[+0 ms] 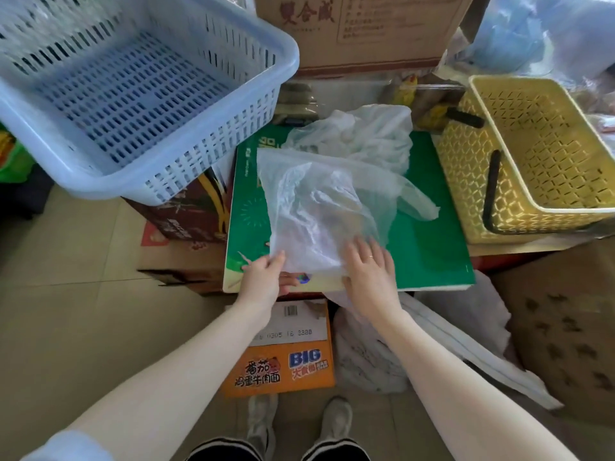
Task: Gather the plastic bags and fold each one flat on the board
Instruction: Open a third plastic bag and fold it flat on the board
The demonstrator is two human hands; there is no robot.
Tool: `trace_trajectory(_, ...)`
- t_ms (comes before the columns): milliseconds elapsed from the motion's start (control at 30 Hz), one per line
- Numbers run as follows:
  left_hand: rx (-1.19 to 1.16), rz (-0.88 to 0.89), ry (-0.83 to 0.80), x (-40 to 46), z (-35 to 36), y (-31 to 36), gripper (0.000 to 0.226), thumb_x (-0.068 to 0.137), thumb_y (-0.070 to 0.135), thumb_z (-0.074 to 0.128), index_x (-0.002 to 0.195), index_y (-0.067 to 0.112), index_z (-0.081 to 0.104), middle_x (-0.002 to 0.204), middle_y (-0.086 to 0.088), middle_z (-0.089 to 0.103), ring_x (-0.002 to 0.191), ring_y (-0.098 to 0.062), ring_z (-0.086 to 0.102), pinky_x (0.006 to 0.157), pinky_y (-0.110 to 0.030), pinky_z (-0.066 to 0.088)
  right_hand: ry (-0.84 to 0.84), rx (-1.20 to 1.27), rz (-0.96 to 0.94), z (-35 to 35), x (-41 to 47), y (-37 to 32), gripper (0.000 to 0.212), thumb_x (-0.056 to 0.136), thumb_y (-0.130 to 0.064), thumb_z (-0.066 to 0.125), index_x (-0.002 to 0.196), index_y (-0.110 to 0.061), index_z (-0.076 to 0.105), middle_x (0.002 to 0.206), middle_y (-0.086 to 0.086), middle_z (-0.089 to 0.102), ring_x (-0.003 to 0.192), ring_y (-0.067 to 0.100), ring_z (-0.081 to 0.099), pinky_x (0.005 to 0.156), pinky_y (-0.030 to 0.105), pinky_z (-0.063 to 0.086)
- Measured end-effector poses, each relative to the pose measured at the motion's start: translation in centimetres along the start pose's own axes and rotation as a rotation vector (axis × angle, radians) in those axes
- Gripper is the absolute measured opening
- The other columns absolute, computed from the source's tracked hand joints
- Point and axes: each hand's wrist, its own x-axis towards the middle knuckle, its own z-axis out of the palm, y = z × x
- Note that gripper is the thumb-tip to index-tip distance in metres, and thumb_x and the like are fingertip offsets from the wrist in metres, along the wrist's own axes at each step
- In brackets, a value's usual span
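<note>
A translucent white plastic bag (312, 207) lies spread over the green board (429, 247), its handles trailing to the right. My left hand (263, 277) pinches the bag's near left corner at the board's front edge. My right hand (369, 271) lies flat with spread fingers on the bag's near right part, pressing it down. A second, crumpled white plastic bag (362, 134) sits behind it at the board's far side.
A blue slotted basket (139, 94) stands at the upper left, a yellow basket (532, 154) with black handles at the right. Cardboard boxes (362, 28) surround the board. More white bags (382, 354) lie on the floor below, next to an orange box (283, 367).
</note>
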Motion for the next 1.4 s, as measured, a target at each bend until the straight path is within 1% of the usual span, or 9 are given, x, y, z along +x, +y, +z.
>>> trace_trajectory(133,-0.074,-0.111,0.104,1.8,-3.8,0.2,0.021,0.098,0.028,0.040,0.104,0.013,0.053,0.065,-0.004,0.067,0.046,-0.010,0.058,0.047,-0.022,0.047,0.034,0.109,0.356,0.1,-0.1,1.8,0.088,0.082,-0.013,0.064,0.149,-0.019,0.008,0.157,0.013,0.004,0.143,0.030,0.004,0.113,0.044,0.011)
trace_trajectory(267,-0.141,-0.165,0.110,2.5,-5.2,0.5,0.022,0.099,0.031,0.037,0.108,0.015,0.049,0.056,-0.001,0.068,0.042,-0.008,0.059,0.044,-0.020,0.046,0.073,0.420,0.462,-0.4,-0.1,3.2,0.044,0.084,0.001,0.048,0.127,-0.008,0.049,0.121,0.014,0.056,0.112,0.032,0.050,0.085,0.038,0.042)
trace_trajectory(400,-0.209,-0.145,0.177,2.3,-5.6,1.6,0.022,0.100,0.029,0.035,0.111,0.013,0.046,0.073,-0.011,0.066,0.045,-0.012,0.063,0.042,-0.021,0.049,0.060,1.246,0.625,-3.2,-0.3,4.7,0.025,0.086,0.003,0.046,0.101,-0.008,0.063,0.090,0.006,0.066,0.083,0.023,0.063,0.074,0.032,0.048)
trace_trajectory(567,-0.298,-0.187,0.255,1.8,-7.2,2.3,0.024,0.097,0.020,0.044,0.116,0.006,0.050,0.092,-0.011,0.060,0.068,-0.021,0.060,0.056,-0.030,0.058,0.006,1.927,0.461,-7.3,-2.5,7.7,0.019,0.069,-0.001,0.055,0.080,-0.011,0.067,0.071,0.006,0.066,0.064,0.016,0.063,0.063,0.020,0.053)
trace_trajectory(700,-0.108,-0.136,0.295,1.0,-6.7,2.3,0.024,0.098,0.019,0.042,0.114,0.006,0.053,0.079,-0.008,0.056,0.056,-0.015,0.051,0.040,-0.018,0.047,-0.003,1.615,0.411,-8.4,-2.7,8.5,0.033,0.078,0.014,0.044,0.088,-0.015,0.056,0.080,0.006,0.060,0.070,0.016,0.058,0.062,0.019,0.050)
trace_trajectory(867,0.852,0.474,0.424,0.0,-5.0,0.3,0.053,0.088,0.011,0.055,0.137,0.005,0.035,0.138,-0.016,0.040,0.123,-0.031,0.039,0.101,-0.042,0.036,0.020,0.802,0.425,-6.3,-2.8,8.2,0.038,0.087,0.006,0.046,0.118,-0.015,0.052,0.119,0.006,0.053,0.108,0.021,0.053,0.086,0.025,0.039)
trace_trajectory(967,0.994,0.673,0.004,-0.4,-1.9,-0.9,0.057,0.093,0.028,0.049,0.144,0.012,0.027,0.153,-0.005,0.020,0.140,-0.021,0.016,0.114,-0.038,0.016,-0.007,0.641,0.366,-4.9,-3.7,8.6,0.044,0.092,0.003,0.041,0.134,-0.011,0.043,0.138,0.009,0.041,0.128,0.023,0.039,0.100,0.024,0.029)
trace_trajectory(1100,1.349,0.665,-0.278,0.3,1.1,-3.1,0.072,0.087,0.055,0.046,0.147,0.024,0.018,0.156,0.002,0.007,0.143,-0.019,0.005,0.114,-0.035,0.004,0.008,0.695,0.444,-4.1,-4.8,9.9,0.036,0.094,-0.001,0.042,0.128,-0.013,0.051,0.128,0.009,0.052,0.098,0.025,0.060,0.081,0.030,0.049)
trace_trajectory(1400,1.061,0.936,-0.087,1.2,2.7,-4.4,0.032,0.090,0.006,0.055,0.121,0.006,0.058,0.127,-0.013,0.057,0.123,-0.028,0.048,0.106,-0.035,0.026,-0.162,1.345,0.356,-5.6,-5.5,13.4,0.035,0.078,-0.012,0.069,0.109,-0.026,0.061,0.103,0.004,0.064,0.079,0.016,0.059,0.069,0.027,0.049)
